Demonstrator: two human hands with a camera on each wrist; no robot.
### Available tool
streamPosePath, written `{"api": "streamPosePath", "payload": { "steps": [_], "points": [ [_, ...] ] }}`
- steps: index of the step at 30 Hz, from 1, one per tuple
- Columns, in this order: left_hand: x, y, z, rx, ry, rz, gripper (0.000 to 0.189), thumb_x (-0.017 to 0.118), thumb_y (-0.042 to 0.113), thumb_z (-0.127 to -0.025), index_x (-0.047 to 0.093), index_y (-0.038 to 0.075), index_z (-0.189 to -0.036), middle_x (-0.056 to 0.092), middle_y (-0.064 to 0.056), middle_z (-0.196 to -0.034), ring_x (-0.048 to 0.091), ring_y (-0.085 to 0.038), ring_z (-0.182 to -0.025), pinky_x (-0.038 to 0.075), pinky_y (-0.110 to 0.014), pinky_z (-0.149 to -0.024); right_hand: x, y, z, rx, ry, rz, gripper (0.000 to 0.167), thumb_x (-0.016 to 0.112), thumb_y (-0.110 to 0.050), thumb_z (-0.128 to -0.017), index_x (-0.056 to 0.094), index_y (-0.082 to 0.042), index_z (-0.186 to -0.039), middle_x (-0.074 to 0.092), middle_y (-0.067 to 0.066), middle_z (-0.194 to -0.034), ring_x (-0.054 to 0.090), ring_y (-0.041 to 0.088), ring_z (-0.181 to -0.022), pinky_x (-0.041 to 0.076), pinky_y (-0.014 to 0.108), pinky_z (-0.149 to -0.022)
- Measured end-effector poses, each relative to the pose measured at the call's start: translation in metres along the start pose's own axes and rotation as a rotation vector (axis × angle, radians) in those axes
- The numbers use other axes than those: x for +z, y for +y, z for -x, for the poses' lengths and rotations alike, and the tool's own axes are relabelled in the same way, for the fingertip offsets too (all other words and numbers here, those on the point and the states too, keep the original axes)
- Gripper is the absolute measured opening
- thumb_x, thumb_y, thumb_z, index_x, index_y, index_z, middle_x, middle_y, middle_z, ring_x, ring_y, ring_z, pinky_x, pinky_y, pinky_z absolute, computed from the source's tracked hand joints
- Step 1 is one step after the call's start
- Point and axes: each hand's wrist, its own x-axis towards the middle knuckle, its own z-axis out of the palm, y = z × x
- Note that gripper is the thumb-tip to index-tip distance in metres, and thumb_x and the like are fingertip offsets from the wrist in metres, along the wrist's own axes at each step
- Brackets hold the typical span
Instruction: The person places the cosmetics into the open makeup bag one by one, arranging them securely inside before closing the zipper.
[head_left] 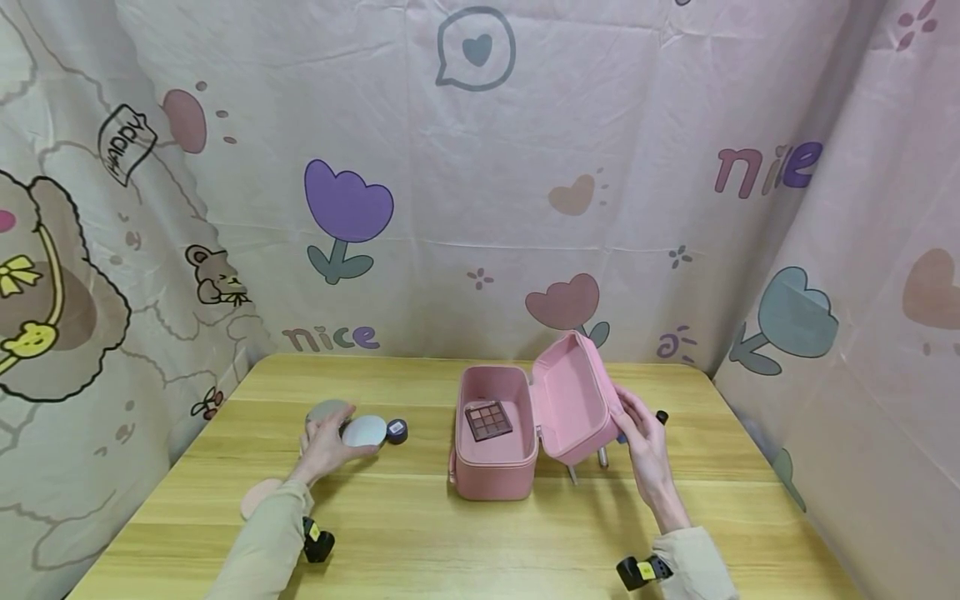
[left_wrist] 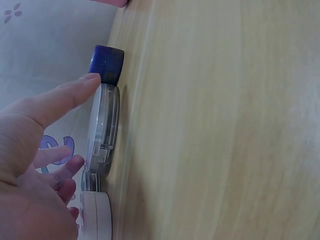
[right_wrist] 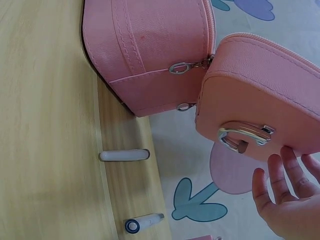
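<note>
A pink cosmetic case stands on the table with its lid tilted out to the right. An eyeshadow palette lies inside. My right hand holds the lid's outer edge, thumb at its rim and fingertips on the outside near the handle. At the left, my left hand is around a round silver-topped compact, thumb and fingers apart. The thumb reaches across near the compact and a small dark blue jar. Whether the fingers touch the compact is unclear.
Another round silvery case sits behind my left hand, and a pale pink round compact lies nearer, beside the sleeve. Two slim pale tubes lie right of the case, partly under the lid. A printed curtain hangs behind the table.
</note>
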Motion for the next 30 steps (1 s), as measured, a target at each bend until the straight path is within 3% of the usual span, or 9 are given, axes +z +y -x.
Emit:
{"api": "streamPosePath", "payload": {
  "steps": [18,30],
  "points": [
    [0.0016,-0.0008,-0.0019,-0.019,-0.02,-0.026,0.089,0.089,0.029,-0.073,0.046,-0.004,-0.144,0.044,-0.035,-0.145,0.024,-0.052,-0.127,0.02,-0.069,-0.103,0.0003,0.0007,0.0009,0.009,0.01,-0.01,0.045,0.047,-0.01,-0.105,0.043,0.008,-0.146,0.064,-0.017,-0.122,0.06,-0.003,-0.113,0.05,0.011,-0.096],
    [0.0058,-0.0062,-0.0012,-0.007,0.029,-0.033,0.085,0.089,0.031,-0.073,0.051,-0.004,-0.14,0.049,-0.036,-0.14,0.031,-0.048,-0.121,0.025,-0.065,-0.1,-0.0006,0.0018,0.0007,0.003,0.002,-0.013,0.045,0.047,-0.01,-0.105,0.042,0.008,-0.146,0.064,-0.016,-0.122,0.06,-0.003,-0.113,0.051,0.011,-0.095]
  ]
}}
